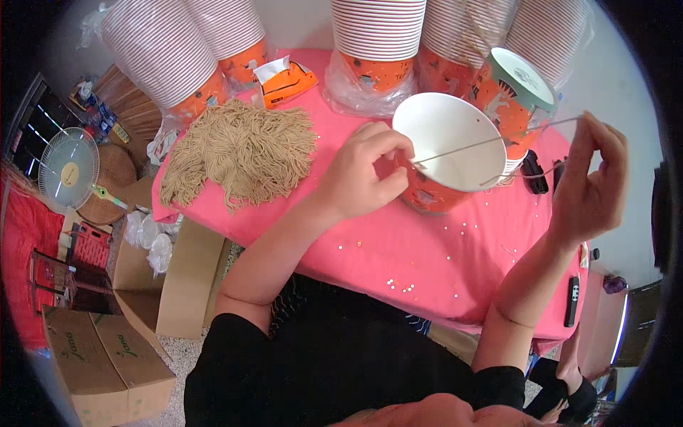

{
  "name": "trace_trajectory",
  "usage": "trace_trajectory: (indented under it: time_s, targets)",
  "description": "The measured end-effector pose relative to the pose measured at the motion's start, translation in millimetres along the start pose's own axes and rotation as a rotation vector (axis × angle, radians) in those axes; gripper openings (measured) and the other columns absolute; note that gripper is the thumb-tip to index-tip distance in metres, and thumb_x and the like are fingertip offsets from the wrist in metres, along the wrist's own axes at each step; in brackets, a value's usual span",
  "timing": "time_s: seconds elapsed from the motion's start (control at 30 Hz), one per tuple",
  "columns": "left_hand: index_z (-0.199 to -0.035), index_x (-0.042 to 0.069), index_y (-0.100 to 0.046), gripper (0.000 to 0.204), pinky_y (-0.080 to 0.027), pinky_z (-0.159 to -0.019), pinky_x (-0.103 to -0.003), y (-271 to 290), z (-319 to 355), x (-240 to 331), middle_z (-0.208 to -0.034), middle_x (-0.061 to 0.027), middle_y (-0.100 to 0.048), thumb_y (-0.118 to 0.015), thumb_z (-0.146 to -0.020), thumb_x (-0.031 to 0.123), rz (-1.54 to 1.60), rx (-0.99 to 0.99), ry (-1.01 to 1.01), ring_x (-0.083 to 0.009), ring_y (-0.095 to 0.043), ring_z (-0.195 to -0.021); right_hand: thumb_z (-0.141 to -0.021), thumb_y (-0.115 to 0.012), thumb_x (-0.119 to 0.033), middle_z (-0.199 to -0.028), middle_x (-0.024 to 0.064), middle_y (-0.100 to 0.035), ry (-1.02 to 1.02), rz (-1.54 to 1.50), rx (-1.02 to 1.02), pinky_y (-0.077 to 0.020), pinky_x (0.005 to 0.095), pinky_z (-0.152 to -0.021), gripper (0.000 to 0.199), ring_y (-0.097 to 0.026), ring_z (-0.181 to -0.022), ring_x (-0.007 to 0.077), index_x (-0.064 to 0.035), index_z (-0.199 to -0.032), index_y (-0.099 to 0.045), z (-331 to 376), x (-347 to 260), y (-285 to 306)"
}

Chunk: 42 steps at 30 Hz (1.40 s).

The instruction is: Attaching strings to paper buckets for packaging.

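A thin cord is stretched taut across the open mouth of the orange paper bucket, its long axis running from the near-left rim up and rightward; the left hand has its fingers pinched together on the low end right at the rim, and the right hand pinches the high end, well clear of the bucket. Beyond the bucket stand the stacked cups, left of it lies a heap of tan cords, all on the pink tablecloth.
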<state>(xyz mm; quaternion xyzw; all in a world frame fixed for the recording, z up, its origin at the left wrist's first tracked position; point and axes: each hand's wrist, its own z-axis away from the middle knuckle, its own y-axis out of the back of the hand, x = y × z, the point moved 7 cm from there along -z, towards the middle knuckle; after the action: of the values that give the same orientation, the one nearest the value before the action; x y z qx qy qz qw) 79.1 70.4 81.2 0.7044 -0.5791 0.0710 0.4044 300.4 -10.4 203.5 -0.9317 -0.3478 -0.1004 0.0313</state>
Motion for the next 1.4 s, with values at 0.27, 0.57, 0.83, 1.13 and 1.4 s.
trace_trajectory:
  time_s: [0.27,0.57,0.83,1.13,1.4]
  targets:
    - [-0.095,0.003,-0.064,0.021,-0.047,-0.071,-0.03,4.8,5.7,3.0,-0.085,-0.0059,-0.059,-0.066,-0.074,0.002,0.039,0.1,-0.004,-0.0171,-0.057,-0.077,-0.079,-0.068,0.01,-0.077,0.0059,-0.061,-0.133,-0.092,-0.12,-0.0436,0.0201,-0.057,0.013,-0.053,-0.064,0.009,0.0042,-0.09,-0.064,0.4,2.4,-12.1]
    - [-0.092,0.002,-0.065,0.019,-0.048,-0.072,-0.027,11.9,-0.6,-1.8,-0.086,-0.005,-0.058,-0.067,-0.073,-0.002,0.006,-0.123,0.012,-0.0153,-0.058,-0.081,-0.082,-0.067,0.005,-0.075,0.0047,-0.059,-0.18,0.102,-0.2,-0.0434,0.0205,-0.056,0.014,-0.052,-0.063,0.0081,0.0002,-0.095,-0.066,2.3,15.0,-11.3]
    - [-0.09,0.002,-0.065,0.017,-0.049,-0.076,-0.028,53.2,-17.1,-37.3,-0.089,-0.0073,-0.061,-0.056,-0.079,-0.007,-0.077,-0.202,0.07,-0.0185,-0.061,-0.084,-0.085,-0.062,0.005,-0.078,-0.0002,-0.061,-0.604,-0.496,-0.389,-0.0414,0.0186,-0.054,0.024,-0.052,-0.065,0.0038,0.0,-0.108,-0.065,16.4,19.9,-25.6]
    - [-0.113,-0.002,-0.062,0.027,-0.048,-0.075,-0.022,38.7,-10.0,28.5,-0.1,-0.0046,-0.065,-0.059,-0.087,-0.001,0.366,-0.076,0.109,-0.0076,-0.059,-0.085,-0.092,-0.055,0.0,-0.08,0.008,-0.061,-0.978,-1.313,-0.378,-0.0551,0.0285,-0.059,0.027,-0.061,-0.058,0.0139,0.007,-0.118,-0.055,40.1,-11.8,-71.0]
    - [-0.113,-0.006,-0.061,0.024,-0.049,-0.068,-0.021,-12.6,-6.7,48.3,-0.088,-0.0052,-0.065,-0.06,-0.09,0.001,0.711,-0.309,0.389,-0.0071,-0.061,-0.08,-0.094,-0.048,0.0,-0.086,0.0133,-0.062,-0.843,-1.247,-0.106,-0.0551,0.0303,-0.063,0.027,-0.062,-0.062,0.0195,0.0077,-0.12,-0.052,35.0,3.1,-52.5]
